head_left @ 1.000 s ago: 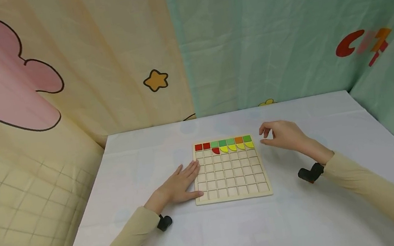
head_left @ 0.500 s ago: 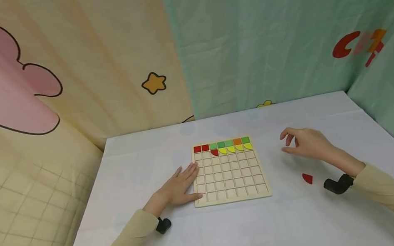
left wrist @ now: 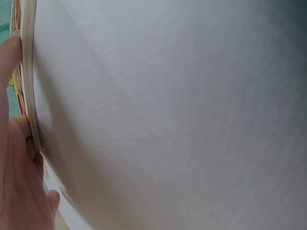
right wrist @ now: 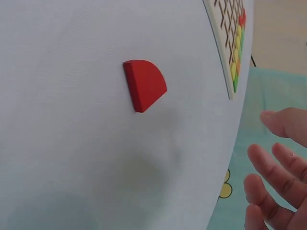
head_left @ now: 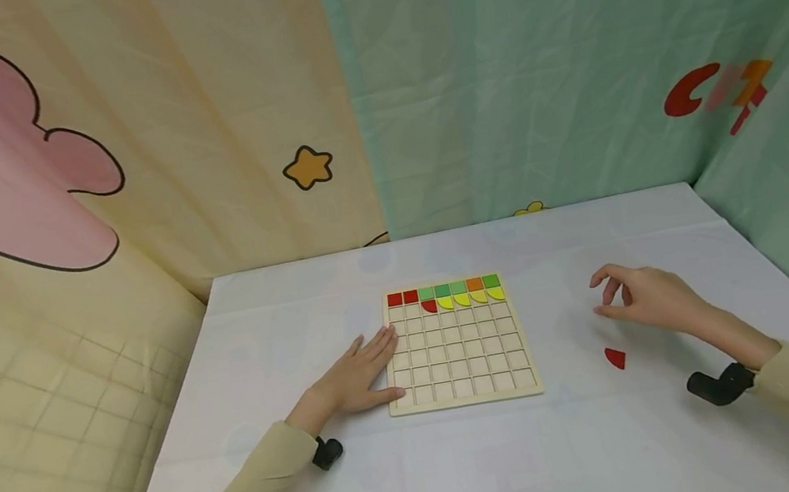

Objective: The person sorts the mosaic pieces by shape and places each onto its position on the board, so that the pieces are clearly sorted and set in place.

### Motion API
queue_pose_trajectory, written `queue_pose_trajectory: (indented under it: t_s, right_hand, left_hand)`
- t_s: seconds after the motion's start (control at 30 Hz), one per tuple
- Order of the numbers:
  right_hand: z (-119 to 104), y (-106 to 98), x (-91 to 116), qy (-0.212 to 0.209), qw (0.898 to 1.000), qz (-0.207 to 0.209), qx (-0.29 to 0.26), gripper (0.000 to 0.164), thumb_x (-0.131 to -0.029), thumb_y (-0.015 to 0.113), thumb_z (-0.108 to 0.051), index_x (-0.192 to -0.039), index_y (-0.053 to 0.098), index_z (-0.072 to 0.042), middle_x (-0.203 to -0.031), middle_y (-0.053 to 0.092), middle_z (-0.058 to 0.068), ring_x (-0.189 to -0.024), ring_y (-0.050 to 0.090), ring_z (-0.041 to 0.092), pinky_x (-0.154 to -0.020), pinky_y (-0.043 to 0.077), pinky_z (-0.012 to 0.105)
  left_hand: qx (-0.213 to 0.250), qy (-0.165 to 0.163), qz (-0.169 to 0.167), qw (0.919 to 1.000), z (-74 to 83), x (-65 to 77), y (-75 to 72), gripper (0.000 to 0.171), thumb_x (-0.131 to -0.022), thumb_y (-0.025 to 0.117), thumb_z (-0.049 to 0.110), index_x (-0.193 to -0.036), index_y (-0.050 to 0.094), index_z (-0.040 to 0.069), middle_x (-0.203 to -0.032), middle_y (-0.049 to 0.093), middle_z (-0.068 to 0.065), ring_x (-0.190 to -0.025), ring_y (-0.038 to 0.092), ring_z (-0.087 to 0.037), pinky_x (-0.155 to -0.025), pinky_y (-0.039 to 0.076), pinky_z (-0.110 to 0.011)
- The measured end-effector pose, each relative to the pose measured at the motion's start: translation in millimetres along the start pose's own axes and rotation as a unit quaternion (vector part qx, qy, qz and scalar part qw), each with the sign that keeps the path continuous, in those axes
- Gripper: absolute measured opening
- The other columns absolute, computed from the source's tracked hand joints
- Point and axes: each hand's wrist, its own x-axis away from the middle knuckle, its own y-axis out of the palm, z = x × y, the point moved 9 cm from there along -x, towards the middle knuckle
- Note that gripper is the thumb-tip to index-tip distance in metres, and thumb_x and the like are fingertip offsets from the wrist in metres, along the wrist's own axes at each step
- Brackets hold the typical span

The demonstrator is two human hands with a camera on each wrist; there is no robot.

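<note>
— What lies nearest us on the white tablecloth [head_left: 471, 470]?

— A red quarter-circle piece [head_left: 615, 358], lying flat by itself, well to the right of the wooden grid board [head_left: 458, 343]. Just beyond it hovers the right hand [head_left: 647, 297], loosely curled with thumb and forefinger apart, holding nothing, near the piece but not touching it.

— And the left hand [head_left: 352, 378]?

— Flat, fingers straight and together, pressing on the board's left edge; its fingertips [head_left: 386, 334] lie over the outer cells.

— How does the board look?

— Mostly bare cells. The far row holds two red squares [head_left: 403, 298], then green ones and one orange. Just below them sit a red quarter-circle [head_left: 430, 306] and four yellow ones [head_left: 470, 298]. Behind the table hang yellow and green curtains [head_left: 491, 73].
</note>
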Motion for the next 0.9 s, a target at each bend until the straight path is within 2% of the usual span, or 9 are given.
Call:
queue_pose_trajectory:
  t_s: [0.2,0.5,0.63,0.9]
  right_hand:
    - [5.8,11.7,15.4,0.006,0.999,-0.041,-0.011,0.033,-0.081,0.076,-0.03,-0.105,0.062,-0.013,-0.08,0.064,-0.012,-0.055,0.043,-0.002,-0.05,0.039,0.02]
    - [9.8,29.3,40.5,0.01,0.996,-0.078,-0.035,0.034,-0.076,0.078,-0.041,-0.097,0.064,-0.019,-0.079,0.062,-0.017,-0.055,0.044,-0.005,-0.05,0.039,0.018]
    - [11.1,35.3,47.6,0.011,0.996,-0.078,-0.036,0.036,-0.074,0.078,-0.048,-0.095,0.064,-0.022,-0.079,0.06,-0.016,-0.056,0.043,-0.005,-0.051,0.038,0.018]
    - [12.2,45.3,55.1,0.012,0.997,-0.07,-0.036,0.034,-0.072,0.08,-0.048,-0.092,0.065,-0.025,-0.079,0.059,-0.016,-0.056,0.041,-0.005,-0.051,0.036,0.018]
  left_hand:
    - [0.005,0.002,0.002,1.0,0.8,0.9,-1.1,0.093,-0.091,0.042,0.067,-0.155,0.009,0.009,-0.164,0.002,-0.004,-0.151,0.002,-0.019,-0.122,0.007,-0.049]
    - [0.005,0.009,0.004,0.9999,2.4,1.1,-3.1,0.092,-0.092,0.042,0.066,-0.155,0.009,0.008,-0.164,0.002,-0.005,-0.151,0.003,-0.02,-0.122,0.007,-0.05]
    - [0.005,0.01,0.006,0.9999,3.2,2.0,-4.0,0.092,-0.092,0.042,0.066,-0.155,0.009,0.008,-0.164,0.002,-0.005,-0.151,0.003,-0.02,-0.122,0.008,-0.05]
    - [0.007,0.008,0.004,0.9999,3.6,2.2,-2.9,0.092,-0.092,0.043,0.065,-0.155,0.009,0.007,-0.164,0.002,-0.006,-0.151,0.003,-0.02,-0.122,0.008,-0.05]
